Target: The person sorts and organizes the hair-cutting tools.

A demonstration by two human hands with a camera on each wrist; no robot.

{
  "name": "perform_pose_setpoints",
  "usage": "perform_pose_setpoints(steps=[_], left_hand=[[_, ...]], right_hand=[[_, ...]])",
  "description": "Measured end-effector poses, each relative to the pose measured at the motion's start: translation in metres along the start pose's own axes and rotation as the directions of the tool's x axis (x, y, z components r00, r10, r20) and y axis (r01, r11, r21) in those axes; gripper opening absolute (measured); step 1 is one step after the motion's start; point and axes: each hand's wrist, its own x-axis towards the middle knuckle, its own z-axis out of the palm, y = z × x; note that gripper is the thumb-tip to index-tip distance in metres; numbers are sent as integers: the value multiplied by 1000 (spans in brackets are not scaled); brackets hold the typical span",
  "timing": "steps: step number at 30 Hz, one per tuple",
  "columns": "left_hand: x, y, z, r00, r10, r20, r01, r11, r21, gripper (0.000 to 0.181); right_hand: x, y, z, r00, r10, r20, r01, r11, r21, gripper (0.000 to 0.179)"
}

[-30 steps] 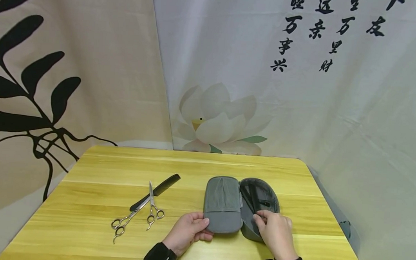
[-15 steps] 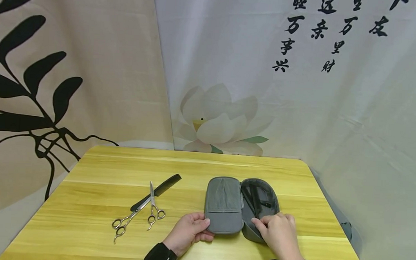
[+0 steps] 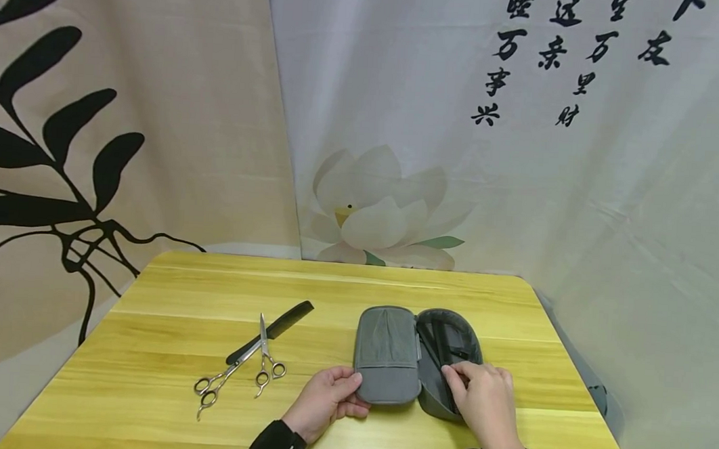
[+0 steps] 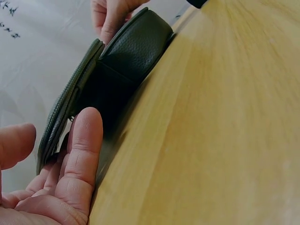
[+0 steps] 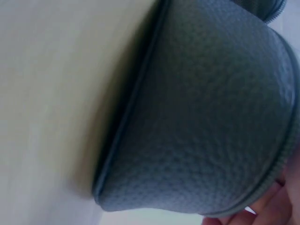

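Observation:
A grey zip case lies unfolded on the table, its flat pocketed half at the left and its deeper half at the right. My left hand grips the near left edge of the flat half, thumb on top and fingers beneath; the left wrist view shows the case edge-on. In the deeper half lie slim black items. My right hand reaches over its near rim, thumb and forefinger pinching the near end of a long black item. In the right wrist view the case's pebbled side wall hides most of the fingers.
To the left, two pairs of silver scissors lie partly over a black comb. The wooden table ends at a printed cloth backdrop.
My right hand slid nearer along the inside of the deeper half, then moved back up onto the long black item. The left hand keeps its hold on the case.

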Motion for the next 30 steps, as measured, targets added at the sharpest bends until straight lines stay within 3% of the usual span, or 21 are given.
perform_pose_setpoints(steps=[11,25,30], left_hand=[[-2,4,0,996,9,-89,-2,997,83,48],[-1,3,-2,996,11,-90,-3,996,94,50],[-8,17,-4,985,53,-162,-17,976,218,49]], right_hand=[[0,3,2,1000,25,-7,-25,999,25,10],[0,3,2,999,28,-23,-27,998,53,9],[1,3,2,999,21,-45,-18,997,69,8]])
